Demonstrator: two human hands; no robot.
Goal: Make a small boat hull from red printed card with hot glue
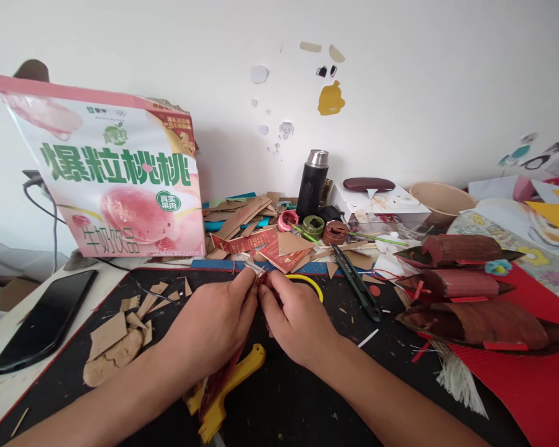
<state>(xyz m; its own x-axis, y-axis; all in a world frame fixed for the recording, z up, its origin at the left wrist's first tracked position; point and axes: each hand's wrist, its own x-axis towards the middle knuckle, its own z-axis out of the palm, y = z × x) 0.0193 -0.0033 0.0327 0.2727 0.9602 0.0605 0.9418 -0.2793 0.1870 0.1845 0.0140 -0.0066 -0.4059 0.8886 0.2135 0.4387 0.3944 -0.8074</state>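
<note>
My left hand [214,320] and my right hand [300,320] meet fingertip to fingertip above the black mat. Both are closed in a pinch on a small dark red cardboard piece [261,277], mostly hidden by the fingers. Something thin and whitish pokes out above the left fingertips; its kind is unclear. Below the hands lies a yellow-handled tool [230,388], partly covered by my left forearm, with a dark red strip [218,382] across it. Behind my right fingers shows a yellow loop [317,285], and a dark green utility knife [358,285] rests to its right.
Three brown model boats [489,329] sit at right, partly on red card [503,385]. Cardboard scraps [109,338] and a phone [44,320] lie left. A pink carton [107,174] stands behind them. Paint jars [313,228], a black flask [313,183] and more scraps line the back.
</note>
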